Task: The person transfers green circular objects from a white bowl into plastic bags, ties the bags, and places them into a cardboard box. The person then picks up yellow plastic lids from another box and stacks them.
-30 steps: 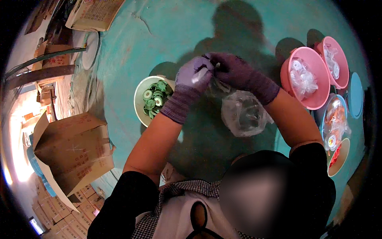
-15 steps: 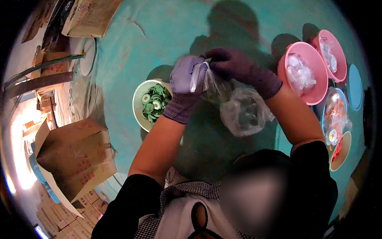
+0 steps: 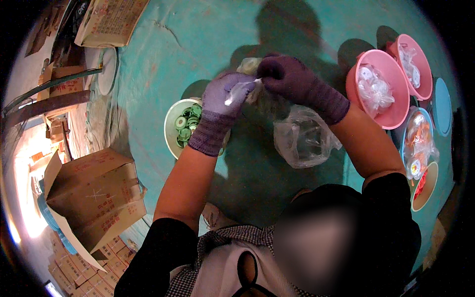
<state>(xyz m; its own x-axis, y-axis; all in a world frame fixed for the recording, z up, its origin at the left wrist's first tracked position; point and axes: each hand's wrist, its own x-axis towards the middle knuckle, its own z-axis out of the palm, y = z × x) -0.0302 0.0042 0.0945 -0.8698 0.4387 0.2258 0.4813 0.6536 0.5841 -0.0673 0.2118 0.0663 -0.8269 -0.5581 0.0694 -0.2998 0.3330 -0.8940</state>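
Note:
Both my hands wear purple knitted gloves and meet over the green surface (image 3: 237, 190). My left hand (image 3: 225, 94) is closed around a clear plastic bag, whose whitish twisted end (image 3: 240, 92) sticks out of the fist. Close beside it, my right hand (image 3: 284, 74) pinches the same plastic, stretched taut between the two. A pale roundish part (image 3: 249, 65) shows behind the fingers, too covered to name. Left of the left wrist, a cream bowl (image 3: 170, 126) holds green discs (image 3: 184, 133), some with white centres. Below the right hand lies a crumpled clear bag (image 3: 307, 141).
On the right are two pink bowls (image 3: 400, 101) with bagged white items, a blue bowl (image 3: 403, 148) with a bag of orange and white things, a cream bowl (image 3: 430, 193) with red pieces, and a light blue disc (image 3: 442, 106). An opened cardboard box (image 3: 94, 198) is at left.
My left hand has shifted slightly left and down, my right hand slightly up, pulling the plastic tight between them. A pale part now shows behind the hands.

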